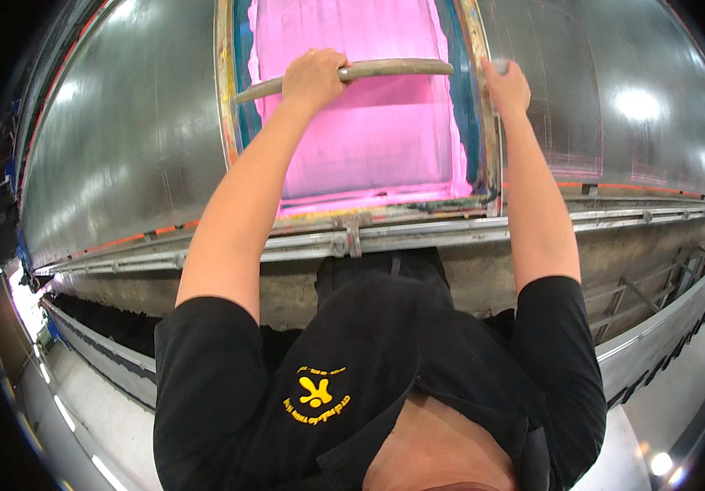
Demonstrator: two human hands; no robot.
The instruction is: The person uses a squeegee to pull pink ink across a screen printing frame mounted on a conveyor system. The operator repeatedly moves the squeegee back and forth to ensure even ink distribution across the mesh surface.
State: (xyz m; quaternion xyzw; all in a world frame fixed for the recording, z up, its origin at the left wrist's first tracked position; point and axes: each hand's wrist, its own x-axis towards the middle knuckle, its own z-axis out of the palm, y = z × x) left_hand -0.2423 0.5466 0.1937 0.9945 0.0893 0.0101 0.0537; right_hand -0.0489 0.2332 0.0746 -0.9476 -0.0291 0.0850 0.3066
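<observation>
My left hand (315, 79) is closed around the long wooden handle of a squeegee (401, 69), which spans a screen-printing frame (483, 184) from side to side. Bright pink ink (360, 151) covers the mesh within the frame, and a teal border (467, 123) shows along its sides. The squeegee's blade is hidden beneath its handle. At the frame's right edge my right hand (509, 88) is curled, its thumb against the rim. A small pale patch shows between thumb and fingers; I cannot tell what it is.
A long, shiny dark table (139, 123) extends to both sides of the frame, with faint pink outlines on its right part. Metal rails (426, 237) run along its near edge, with a clamp-like metal bracket (353, 237) below the frame. My body stands close to the rails.
</observation>
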